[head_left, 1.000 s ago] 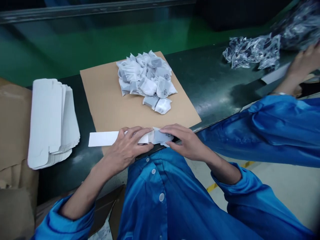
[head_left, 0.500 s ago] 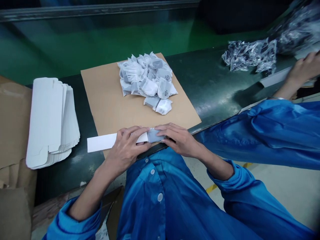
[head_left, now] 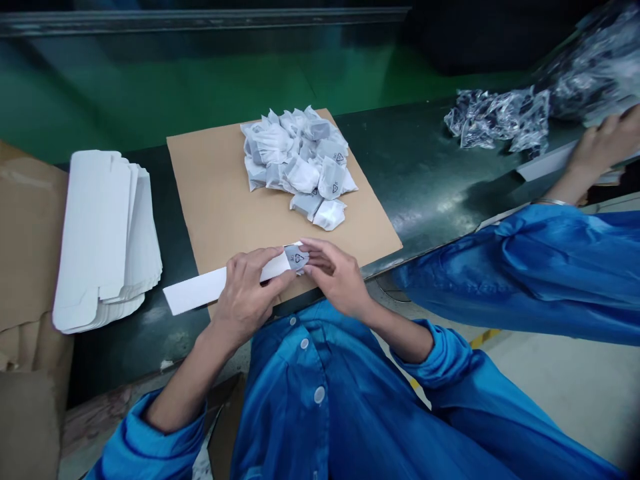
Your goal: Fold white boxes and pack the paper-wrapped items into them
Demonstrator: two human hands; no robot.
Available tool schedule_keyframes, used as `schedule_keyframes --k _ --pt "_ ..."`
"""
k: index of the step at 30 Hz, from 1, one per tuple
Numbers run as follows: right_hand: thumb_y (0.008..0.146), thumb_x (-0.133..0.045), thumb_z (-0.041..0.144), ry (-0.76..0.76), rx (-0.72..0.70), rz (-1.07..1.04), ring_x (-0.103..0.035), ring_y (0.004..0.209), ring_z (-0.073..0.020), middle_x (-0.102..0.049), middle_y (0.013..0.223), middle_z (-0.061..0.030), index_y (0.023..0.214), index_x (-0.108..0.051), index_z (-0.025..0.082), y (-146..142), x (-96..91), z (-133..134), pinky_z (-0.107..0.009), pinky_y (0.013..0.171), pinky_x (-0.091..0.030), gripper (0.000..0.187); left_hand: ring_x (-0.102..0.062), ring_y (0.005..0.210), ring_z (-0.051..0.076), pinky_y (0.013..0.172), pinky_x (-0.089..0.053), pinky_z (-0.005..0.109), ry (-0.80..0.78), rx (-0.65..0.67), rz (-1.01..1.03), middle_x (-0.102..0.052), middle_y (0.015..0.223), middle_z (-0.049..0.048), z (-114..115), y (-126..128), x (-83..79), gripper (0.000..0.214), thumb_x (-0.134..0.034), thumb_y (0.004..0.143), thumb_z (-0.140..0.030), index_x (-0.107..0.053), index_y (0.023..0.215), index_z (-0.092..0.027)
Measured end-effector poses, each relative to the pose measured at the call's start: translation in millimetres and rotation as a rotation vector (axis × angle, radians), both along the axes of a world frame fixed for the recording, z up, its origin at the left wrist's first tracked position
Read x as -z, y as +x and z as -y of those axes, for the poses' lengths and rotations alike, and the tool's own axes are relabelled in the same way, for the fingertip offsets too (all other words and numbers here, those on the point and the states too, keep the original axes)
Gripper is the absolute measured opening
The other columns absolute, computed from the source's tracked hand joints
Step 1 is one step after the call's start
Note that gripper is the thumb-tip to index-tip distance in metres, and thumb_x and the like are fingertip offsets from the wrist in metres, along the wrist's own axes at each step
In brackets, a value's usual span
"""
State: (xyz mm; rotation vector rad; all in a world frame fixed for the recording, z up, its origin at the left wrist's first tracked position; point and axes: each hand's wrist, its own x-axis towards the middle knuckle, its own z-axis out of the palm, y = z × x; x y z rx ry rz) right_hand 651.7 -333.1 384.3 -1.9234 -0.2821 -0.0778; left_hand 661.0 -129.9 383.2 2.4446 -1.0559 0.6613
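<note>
My left hand (head_left: 247, 293) grips a long white carton (head_left: 200, 290) that lies across the near edge of a brown cardboard sheet (head_left: 220, 200). My right hand (head_left: 335, 273) pinches a small grey-white pouch (head_left: 297, 257) with a triangle mark, held at the carton's open right end. The pouch is partly inside the carton mouth. Further back on the cardboard lies a pile of the same pouches (head_left: 297, 163).
A stack of flat white cartons (head_left: 105, 237) lies at the left, beside brown boxes (head_left: 25, 233). Another person's sleeve (head_left: 540, 267) and hand (head_left: 605, 143) are at the right, near crumpled clear bags (head_left: 505, 117). The dark green belt (head_left: 425, 173) runs under everything.
My right hand has pushed the pouch leftward, further into the carton's end. The carton has tilted, its left end now nearer to me. The other person's hand has shifted slightly.
</note>
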Motion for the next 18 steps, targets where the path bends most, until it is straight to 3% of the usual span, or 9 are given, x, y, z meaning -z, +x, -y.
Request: schedule_keyframes --k 2,5,10,14,16,18 --pt "0.09 -0.056 0.012 0.145 -0.051 -0.13 -0.068 0.111 -0.0153 -0.068 0.125 -0.0079 0.134 -0.056 0.022 4 -5.0 0 -0.034 0.099 -0.056 0.046 -0.055 0.117 0.025 0.093 -0.044 0.042 -0.026 -0.02 0.015 -0.055 0.129 0.0115 -2 -2 1.7 0.031 -0.059 0.088 -0.01 -0.062 0.113 -0.028" --pt "0.086 -0.061 0.013 0.204 -0.127 -0.218 -0.07 0.106 -0.0152 -0.072 0.115 -0.0068 0.127 -0.061 0.021 12 -11.3 1 -0.033 0.095 -0.058 0.042 -0.056 0.115 0.024 0.094 -0.044 0.042 -0.055 0.016 0.004 -0.055 0.13 0.0096 -4 -6 3.8 0.039 -0.06 0.088 -0.01 -0.06 0.121 -0.031" --pt "0.079 -0.07 0.018 0.289 -0.07 -0.23 -0.069 0.091 -0.0135 -0.073 0.101 -0.0054 0.116 -0.066 0.018 26 -9.2 0 -0.028 0.083 -0.059 0.037 -0.055 0.12 0.026 0.096 -0.048 0.042 -0.081 0.001 0.049 -0.051 0.132 0.0135 1 -8 2.8 0.053 -0.061 0.087 -0.008 -0.05 0.134 -0.029" --pt "0.078 -0.071 0.019 0.345 -0.027 -0.26 -0.067 0.078 -0.0112 -0.07 0.087 -0.0022 0.111 -0.067 0.015 32 1.9 -2 -0.025 0.075 -0.057 0.034 -0.055 0.122 0.034 0.093 -0.048 0.044 0.135 -0.229 -0.018 -0.051 0.136 0.0225 -3 -10 -2.9 0.053 -0.061 0.09 -0.023 -0.046 0.142 -0.018" --pt "0.079 -0.07 0.019 0.321 -0.022 -0.245 -0.068 0.08 -0.0117 -0.07 0.086 -0.0021 0.109 -0.068 0.016 28 3.9 -2 -0.025 0.075 -0.058 0.031 -0.062 0.108 0.032 0.086 -0.046 0.042 0.234 -0.319 -0.058 -0.063 0.124 0.0203 -12 -14 -4.7 0.054 -0.059 0.092 -0.031 -0.047 0.142 -0.015" --pt "0.08 -0.069 0.017 0.273 -0.011 -0.184 -0.07 0.083 -0.0127 -0.072 0.089 -0.0026 0.106 -0.069 0.018 19 0.9 -2 -0.026 0.077 -0.059 0.026 -0.065 0.094 0.028 0.078 -0.044 0.038 0.234 -0.31 0.003 -0.07 0.11 0.0153 -21 -20 -4.6 0.053 -0.062 0.09 -0.035 -0.051 0.139 -0.015"
